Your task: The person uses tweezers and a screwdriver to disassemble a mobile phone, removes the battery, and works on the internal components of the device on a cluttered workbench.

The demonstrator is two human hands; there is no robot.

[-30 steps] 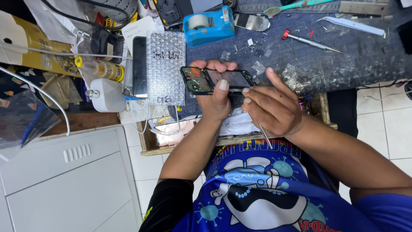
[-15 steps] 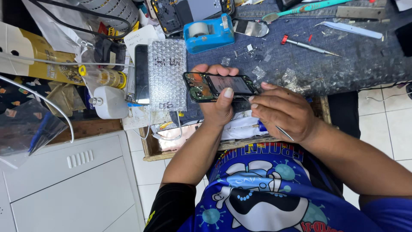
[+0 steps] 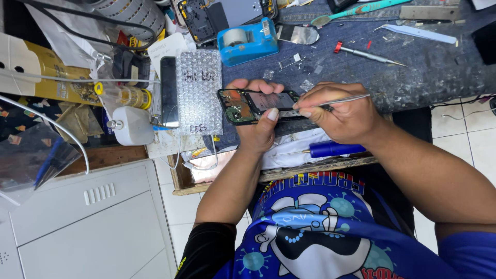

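Two hands meet over an opened phone [image 3: 257,106] at the near edge of a dark, scuffed workbench [image 3: 413,82]. The left hand [image 3: 258,124] grips the phone from below, its fingers curled over the far edge and its thumb pressed flat on the near edge, so the exposed circuit board faces up. The right hand [image 3: 341,111] is closed around thin metal tweezers [image 3: 336,101], pinched between thumb and fingers, with the tips touching the phone's right end.

Just left of the phone lies a sheet of bubble wrap [image 3: 199,90], and beside that a second dark phone [image 3: 168,92] lies flat. Further left stand a small white bottle [image 3: 132,125] and a yellow tube [image 3: 126,95], near a yellow cardboard box [image 3: 49,72].

At the back of the bench sits a blue tape dispenser [image 3: 247,41], with another opened phone [image 3: 199,19] just behind it to the left. To the right of the dispenser lie a small screwdriver with a red collar [image 3: 367,54], a second pair of tweezers [image 3: 408,31] and a teal-handled tool [image 3: 361,9], all well apart from the hands.

Below the hands, a blue-handled screwdriver [image 3: 330,150] rests on white cloth [image 3: 289,150] in an open wooden drawer [image 3: 181,181]. A white cabinet [image 3: 88,217] stands lower left, on a white tiled floor [image 3: 465,134].
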